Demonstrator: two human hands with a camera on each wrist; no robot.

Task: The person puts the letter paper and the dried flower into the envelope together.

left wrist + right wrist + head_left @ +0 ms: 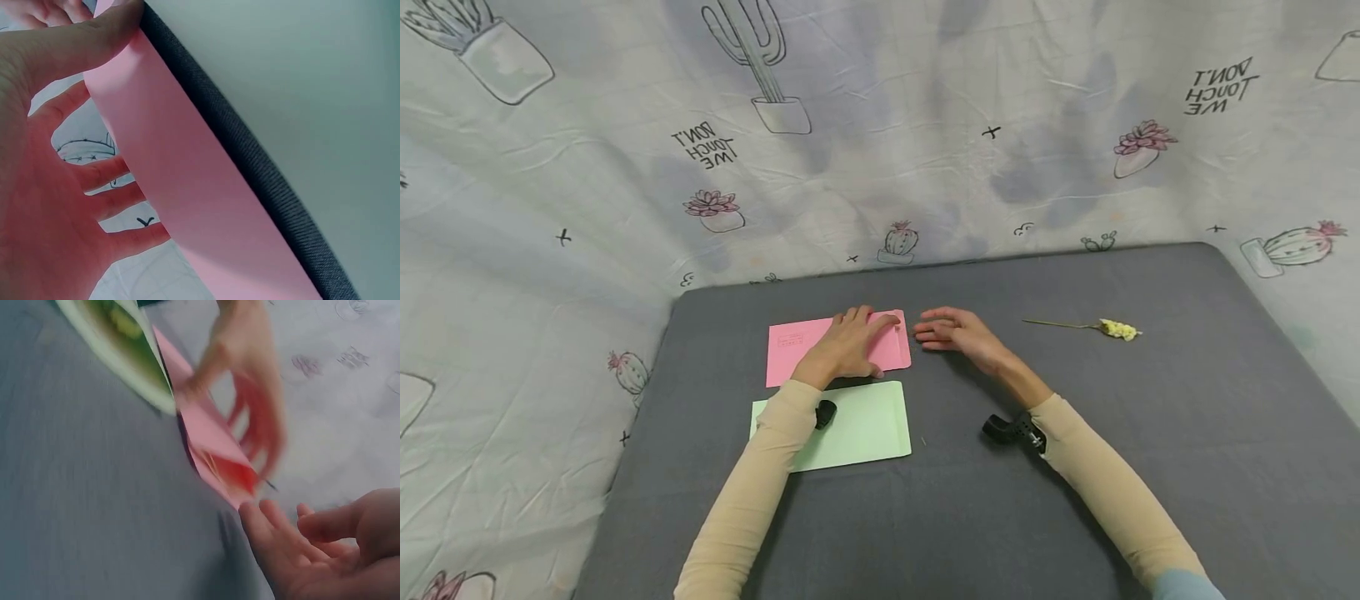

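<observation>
A pink envelope (797, 342) lies on the grey table, and my left hand (847, 346) spans it. In the left wrist view the thumb (115, 34) presses the near edge of the envelope while the fingers (140, 240) touch the far edge. The mouth of the pink envelope (215, 437) gapes in the right wrist view, with thin pale stems (209, 464) inside. My right hand (958, 333) is just right of that mouth, fingers loosely extended and holding nothing. A light green envelope (857, 429) lies nearer, under the left wrist.
A thin-stemmed yellow flower (1116, 329) lies on the table (1075, 467) to the right of my right hand. In the right wrist view the green envelope's opening shows something yellow (125, 322) inside. A patterned cloth (925, 125) hangs behind the table's far edge.
</observation>
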